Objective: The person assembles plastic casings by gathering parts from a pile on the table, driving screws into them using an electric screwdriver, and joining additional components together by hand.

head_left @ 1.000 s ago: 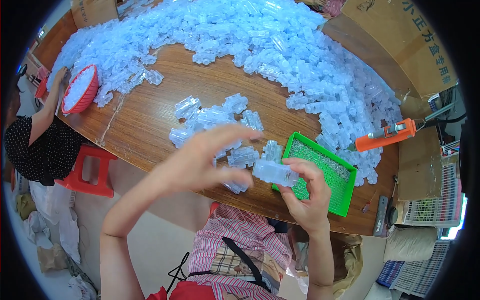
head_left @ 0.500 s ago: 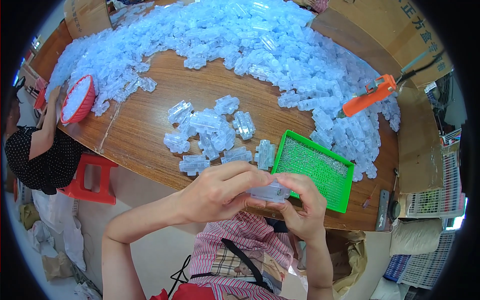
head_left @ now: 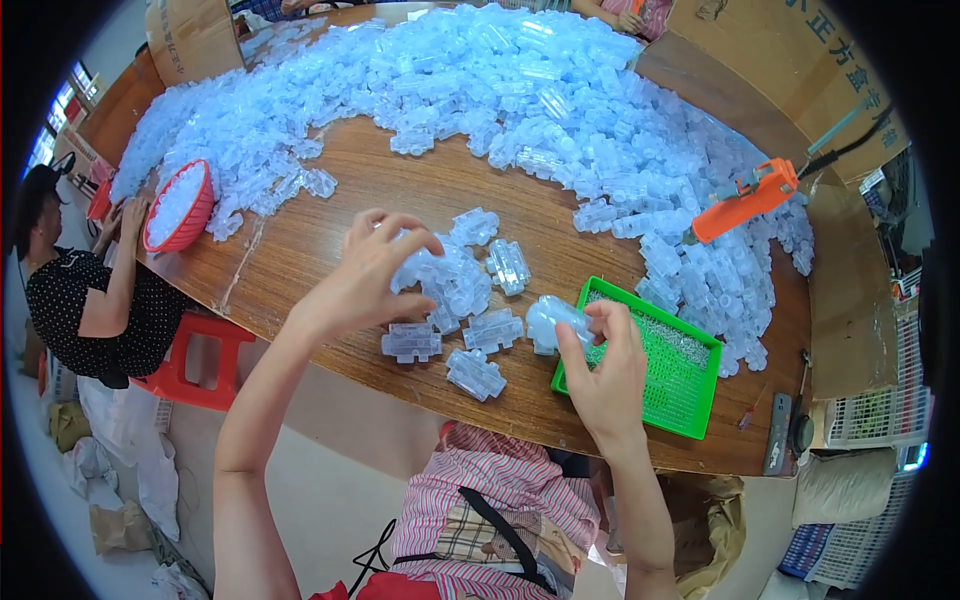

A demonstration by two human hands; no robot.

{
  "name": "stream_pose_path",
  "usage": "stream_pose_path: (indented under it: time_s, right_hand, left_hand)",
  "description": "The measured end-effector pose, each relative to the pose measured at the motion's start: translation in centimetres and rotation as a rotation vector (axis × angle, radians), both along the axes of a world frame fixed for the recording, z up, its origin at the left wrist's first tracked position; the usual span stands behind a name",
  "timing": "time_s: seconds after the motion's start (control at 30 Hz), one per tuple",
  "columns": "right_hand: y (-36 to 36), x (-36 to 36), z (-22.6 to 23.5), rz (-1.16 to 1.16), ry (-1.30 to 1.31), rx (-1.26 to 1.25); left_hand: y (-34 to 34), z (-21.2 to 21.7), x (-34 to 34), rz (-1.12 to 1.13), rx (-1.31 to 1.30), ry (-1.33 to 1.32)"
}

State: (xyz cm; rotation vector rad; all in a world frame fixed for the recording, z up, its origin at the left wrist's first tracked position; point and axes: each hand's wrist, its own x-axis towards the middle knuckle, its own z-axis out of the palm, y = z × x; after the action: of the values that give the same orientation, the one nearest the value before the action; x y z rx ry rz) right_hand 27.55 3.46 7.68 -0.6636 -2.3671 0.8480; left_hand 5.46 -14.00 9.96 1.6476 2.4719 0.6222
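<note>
my left hand (head_left: 362, 272): hovering over the small cluster of clear bluish ribbed plastic housings (head_left: 455, 285) in the middle of the table, fingers spread and curled down like a claw, tips at or just touching the top pieces (can't tell if I've actually got one pinched)

my right hand (head_left: 607, 372): thumb and fingers pinched round one clear rounded plastic housing (head_left: 556, 322), held up just at the left edge of the tray

the held piece: see-through, faintly blue, glossy, chunky with a domed end

green square plastic tray (head_left: 690, 405): shallow, mesh-like gridded floor, tiny pale bits scattered in its far half, sits near the table's front edge

loose pieces: three or four flat blocky ones with ridged sides lie singly in front of the cluster, close together but mostly apart

round brown wooden table (head_left: 330, 235): glossy varnish, visible grain

big heap of the same clear housings (head_left: 520, 95): covers the far half of the table

orange plastic-bodied hand tool (head_left: 745, 200): hangs above the right side of the heap on a cable

red round plastic basket (head_left: 180, 205): latticed wall, full of pale bits, at the left rim by another person's hand
</note>
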Motion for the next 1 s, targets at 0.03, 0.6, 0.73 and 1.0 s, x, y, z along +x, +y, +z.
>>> stream_pose_path:
  time_s: [0.03,0.6,0.73,1.0]
  right_hand:
    - [0.1,-0.9,-0.5,-0.020,0.037,0.030]
    - [-0.1,-1.5,-0.2,0.188,0.051,0.239]
    - [-1.2,0.0,1.5,0.341,0.126,0.169]
    - [-2.6,4.4,1.0,0.247,0.551,-0.908]
  left_hand:
    - [0.2,-0.5,0.2,-0.039,-0.019,0.023]
    - [1.7,-2.7,2.7,-0.199,0.423,0.366]
    - [2.1,-0.9,5.7,-0.286,0.524,0.108]
    - [3.5,-0.1,10.2,-0.314,0.550,-0.585]
